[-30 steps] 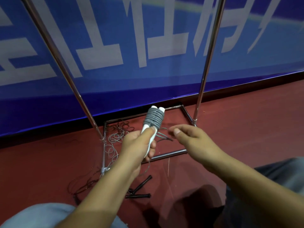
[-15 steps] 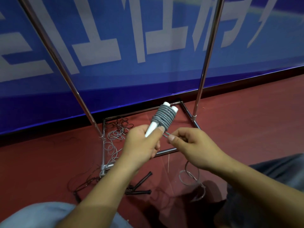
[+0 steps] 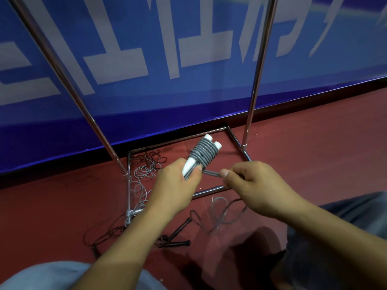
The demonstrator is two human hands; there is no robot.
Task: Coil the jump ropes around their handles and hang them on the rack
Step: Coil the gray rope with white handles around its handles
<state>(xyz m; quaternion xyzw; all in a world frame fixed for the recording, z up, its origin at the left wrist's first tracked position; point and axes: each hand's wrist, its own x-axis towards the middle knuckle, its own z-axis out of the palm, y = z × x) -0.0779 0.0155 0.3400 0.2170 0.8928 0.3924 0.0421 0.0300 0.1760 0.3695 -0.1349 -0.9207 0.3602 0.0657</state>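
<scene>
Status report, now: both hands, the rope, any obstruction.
Left hand grips white handles, grey rope coiled round them. Right hand pinches the rope's free end. Black rope loose on floor below. Rack unobstructed.

Red floor [image 3: 314, 174] under rack base [image 3: 211, 190], loose grey rope [image 3: 144, 174], black handles [image 3: 178, 243].

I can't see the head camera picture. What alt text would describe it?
A person's left hand grips two white handles wound with grey rope, while the right hand pinches the rope's loose end. Behind stands a metal rack; more ropes, one with black handles, lie on the red floor.
</scene>
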